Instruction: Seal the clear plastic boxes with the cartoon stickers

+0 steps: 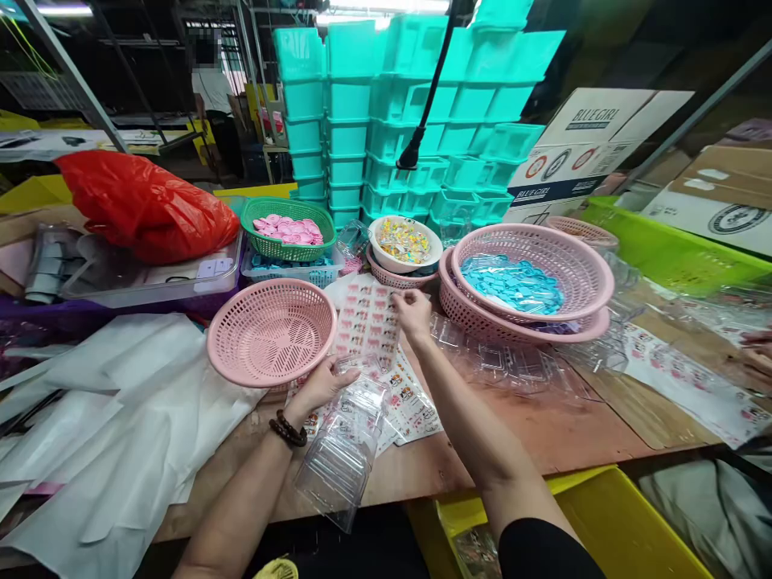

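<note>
My left hand (pixel 329 386), with a dark beaded bracelet at the wrist, is closed on a clear plastic blister pack (pixel 343 450) that hangs over the table's front edge. Fingers pinched, my right hand (pixel 415 315) is at the right edge of a sticker sheet (pixel 365 322) printed with rows of small pink and brown figures. A sticker caught between the fingertips cannot be made out. More printed sheets (pixel 413 406) lie under and beside the blister pack. Close to my left hand stands a pink plastic basket (pixel 271 334) with nothing in it.
Pink baskets (pixel 531 241) at right hold bagged blue pieces (pixel 512 283). A white bowl (pixel 405 240) and green basket (pixel 288 229) stand behind. White sheets (pixel 121 426) and a red bag (pixel 148 209) lie left. Turquoise bins (pixel 404 121) rise at back. Another person's hand (pixel 757 350) shows right.
</note>
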A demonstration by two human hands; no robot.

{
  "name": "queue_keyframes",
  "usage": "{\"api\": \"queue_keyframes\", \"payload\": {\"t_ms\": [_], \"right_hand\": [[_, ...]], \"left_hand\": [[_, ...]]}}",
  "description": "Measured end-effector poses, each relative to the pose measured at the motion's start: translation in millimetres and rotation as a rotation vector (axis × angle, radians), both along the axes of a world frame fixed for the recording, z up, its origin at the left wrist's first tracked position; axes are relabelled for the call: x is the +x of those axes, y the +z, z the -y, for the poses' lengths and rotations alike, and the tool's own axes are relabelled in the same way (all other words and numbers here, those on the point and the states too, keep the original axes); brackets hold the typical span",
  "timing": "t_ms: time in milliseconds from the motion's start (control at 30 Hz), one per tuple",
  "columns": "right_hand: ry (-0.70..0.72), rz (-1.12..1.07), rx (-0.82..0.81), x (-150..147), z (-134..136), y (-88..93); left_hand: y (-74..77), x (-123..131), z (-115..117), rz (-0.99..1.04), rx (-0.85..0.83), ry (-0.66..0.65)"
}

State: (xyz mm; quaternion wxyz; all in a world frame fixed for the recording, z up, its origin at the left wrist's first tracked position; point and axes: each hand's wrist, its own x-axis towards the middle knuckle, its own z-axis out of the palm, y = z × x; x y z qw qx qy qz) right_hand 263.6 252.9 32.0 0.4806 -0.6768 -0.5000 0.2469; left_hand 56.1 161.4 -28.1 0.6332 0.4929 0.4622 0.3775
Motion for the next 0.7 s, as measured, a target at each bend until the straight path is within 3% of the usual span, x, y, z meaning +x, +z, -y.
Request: {"api": "queue_keyframes", "payload": {"t_ms": [100,200,333,400,467,600,700], "right_hand": [[-0.092,-0.073,0.239,14.2,21.3,39.4],[0.068,-0.148,0.448,18.4,70.3,75.5],[0.431,-0.064,0.338,6.6,147.6,104.7],[0.549,-0.078,0.240,-1.4,174.3,112.5],[0.611,-0.154,0.170,-6.7,188.9,118.1],[0.588,-0.251,0.140,-7.3,195.9,125.4],[0.616,-0.245,0.077,-5.0,198.2,127.0]], "left_hand": [[17.9,-3.0,7.5,-0.088,0.043,0.018],[57.8,-4.7,30.7,-0.254,0.236,0.013],[123.5,-0.4,64.7,-0.238,0.740,0.070],[145.2,3.0,72.3,-0.215,0.815,0.091],[154.6,5.2,74.2,-0.180,0.751,0.001],[153.6,3.9,75.7,-0.114,0.510,-0.239],[153.1,1.6,80.1,-0.126,0.534,-0.298]]}}
